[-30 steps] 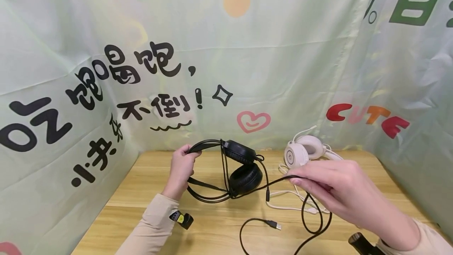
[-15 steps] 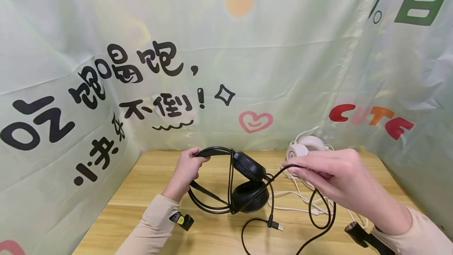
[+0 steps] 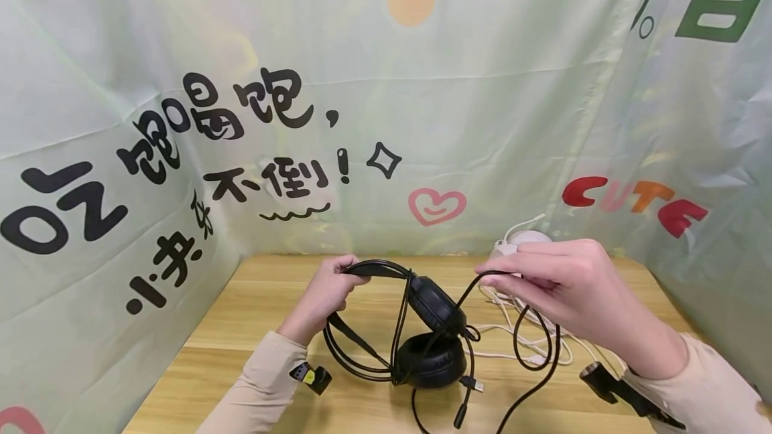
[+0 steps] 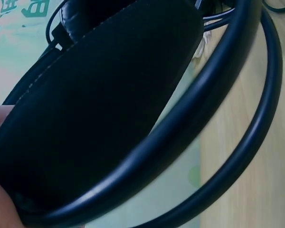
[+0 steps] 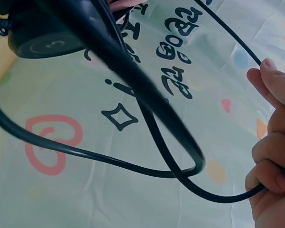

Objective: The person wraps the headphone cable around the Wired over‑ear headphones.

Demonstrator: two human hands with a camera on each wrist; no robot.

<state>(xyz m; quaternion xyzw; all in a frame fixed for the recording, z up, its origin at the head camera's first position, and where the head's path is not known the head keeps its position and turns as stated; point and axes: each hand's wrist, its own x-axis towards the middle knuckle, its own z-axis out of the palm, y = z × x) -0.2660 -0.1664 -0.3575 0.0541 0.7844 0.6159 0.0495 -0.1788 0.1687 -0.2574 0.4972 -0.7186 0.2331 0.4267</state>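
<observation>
While the left hand [image 3: 322, 295] grips the headset [image 3: 431, 301], which hangs beyond its fingers, the right hand [image 3: 569, 281] pinches the cable [image 5: 147, 94], whose loop [image 3: 532, 370] below those fingertips could knot if tugged.

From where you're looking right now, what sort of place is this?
Possibly a small demonstration or filming booth, though I can't be sure: cheerful printed cloth hangs behind and beside a wooden table, with black headphones held over it.
</observation>
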